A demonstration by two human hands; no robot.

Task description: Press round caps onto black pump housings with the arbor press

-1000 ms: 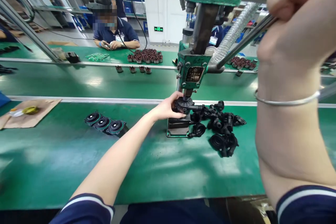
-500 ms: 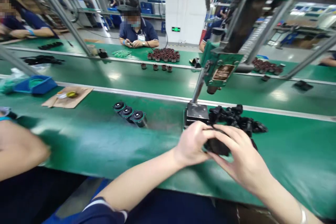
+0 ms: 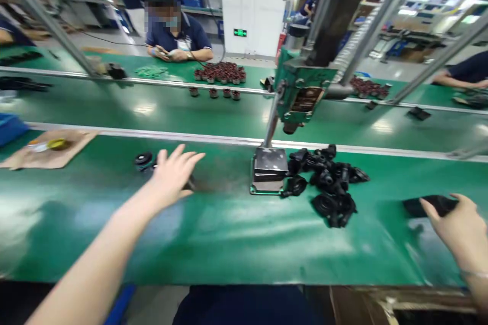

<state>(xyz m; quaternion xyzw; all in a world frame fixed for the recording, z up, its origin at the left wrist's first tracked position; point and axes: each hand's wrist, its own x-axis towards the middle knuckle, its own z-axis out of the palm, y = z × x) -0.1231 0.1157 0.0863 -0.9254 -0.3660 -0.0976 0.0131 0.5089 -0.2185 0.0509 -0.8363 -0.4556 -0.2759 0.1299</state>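
At the left, my left hand (image 3: 170,177) stretches over the short black cylinders with green rings, its fingers spread. One black cylinder (image 3: 144,161) shows beside the hand; the others are mostly covered by it, and whether I touch them I cannot tell. Far to the right, my right hand (image 3: 459,221) has its thumb and fingers around a black cylindrical part (image 3: 432,205), low over the green tabletop. Between the hands, a heap of black plastic parts (image 3: 328,177) lies beside a metal block (image 3: 270,161) on the press base.
A green bench press (image 3: 305,94) rises above the metal block. To the left are brown cardboard (image 3: 72,150) with a yellow item and a blue bin (image 3: 11,128). Across the bench a person (image 3: 177,35) sits behind a cluster of dark red parts (image 3: 221,72).
My hands have parted from the round black part held between them. The right carried a black part rightward; the left moved over to the cylinders. The view has shifted right.
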